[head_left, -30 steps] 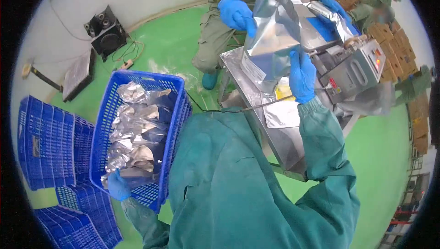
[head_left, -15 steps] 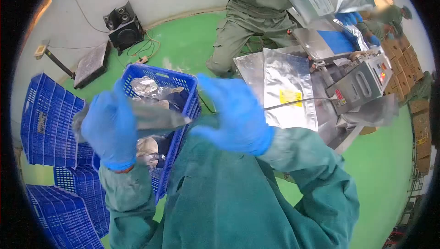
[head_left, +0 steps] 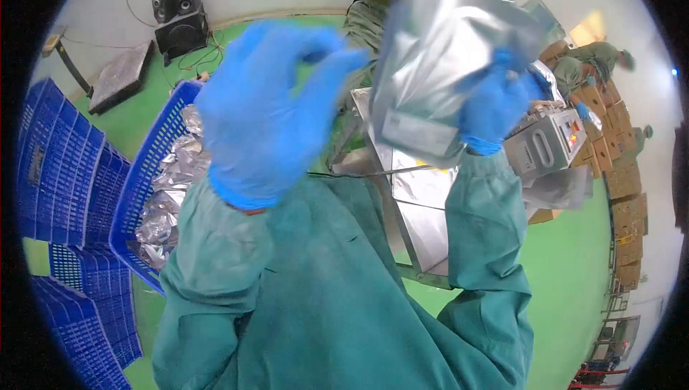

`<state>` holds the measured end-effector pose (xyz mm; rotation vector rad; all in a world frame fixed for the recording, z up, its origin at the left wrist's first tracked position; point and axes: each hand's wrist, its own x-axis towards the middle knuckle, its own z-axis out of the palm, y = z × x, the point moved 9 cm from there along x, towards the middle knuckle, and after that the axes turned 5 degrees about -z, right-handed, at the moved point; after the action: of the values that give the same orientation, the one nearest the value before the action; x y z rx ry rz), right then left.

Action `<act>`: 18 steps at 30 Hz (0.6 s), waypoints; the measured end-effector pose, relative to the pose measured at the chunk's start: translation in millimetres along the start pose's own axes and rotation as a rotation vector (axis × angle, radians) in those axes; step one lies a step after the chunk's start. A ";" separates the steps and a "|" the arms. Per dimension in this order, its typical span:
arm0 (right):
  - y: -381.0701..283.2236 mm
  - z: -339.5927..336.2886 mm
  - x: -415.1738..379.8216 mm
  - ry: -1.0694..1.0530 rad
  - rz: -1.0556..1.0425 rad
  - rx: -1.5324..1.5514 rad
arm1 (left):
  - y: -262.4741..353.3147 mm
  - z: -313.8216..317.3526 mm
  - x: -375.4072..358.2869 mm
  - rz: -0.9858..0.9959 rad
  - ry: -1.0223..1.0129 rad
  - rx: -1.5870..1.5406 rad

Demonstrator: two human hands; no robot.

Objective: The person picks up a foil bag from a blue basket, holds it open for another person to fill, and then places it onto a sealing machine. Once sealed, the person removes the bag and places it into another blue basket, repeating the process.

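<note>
My left hand (head_left: pixel 265 117), in a blue glove, is raised in front of the basket with thumb and fingers apart and nothing between them. In my right hand (head_left: pixel 495 103), also gloved in blue, is the edge of a silver foil pouch (head_left: pixel 430 67), held up and blurred by motion, with a pale label near its bottom. Silver packs (head_left: pixel 169 196) lie in a blue basket (head_left: pixel 129 200) beyond my left forearm. Beneath the raised pouch, another foil pouch (head_left: pixel 420 228) lies on the metal table (head_left: pixel 397 246).
A grey machine (head_left: pixel 542 146) stands at the right. Blue crates (head_left: pixel 64 167) are stacked at the left. A speaker set (head_left: pixel 179 20) and a platform scale (head_left: pixel 122 78) are by the wall. Co-workers (head_left: pixel 592 63) and cartons (head_left: pixel 613 175) appear beyond, with another person (head_left: pixel 362 24) across the table.
The grey item has left my left hand, which moved right and opened. My right hand moved right and now grips a foil pouch. The view has shifted right.
</note>
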<state>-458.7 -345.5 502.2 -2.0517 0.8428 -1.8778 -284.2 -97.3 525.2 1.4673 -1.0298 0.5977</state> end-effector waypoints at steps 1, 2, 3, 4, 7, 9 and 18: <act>-0.3 -1.4 6.1 -0.006 0.004 -0.003 | -19.7 -5.9 -11.0 -0.078 -0.036 -0.010; 5.9 -11.7 8.8 0.106 0.092 0.126 | -48.3 -10.3 -24.4 -0.197 -0.101 0.067; 16.2 -19.7 7.0 0.217 0.180 0.255 | -78.6 -16.9 -40.0 -0.316 -0.165 0.145; 23.5 -19.8 0.6 0.210 0.186 0.251 | -98.2 -26.0 -53.8 -0.340 -0.219 0.235; 88.3 -7.8 -47.0 0.164 0.168 0.275 | -170.8 -63.6 -115.6 -0.466 -0.349 0.464; 108.3 4.7 -78.9 0.040 0.022 0.140 | -219.7 -99.0 -169.7 -0.607 -0.431 0.550; 149.6 51.1 -93.2 -0.602 -0.746 -1.549 | -324.5 -245.0 -418.8 -1.314 -0.836 1.011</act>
<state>-448.2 -425.0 337.1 -3.8714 1.7608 -0.2762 -159.0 220.9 52.1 2.9469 -0.0225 -0.6435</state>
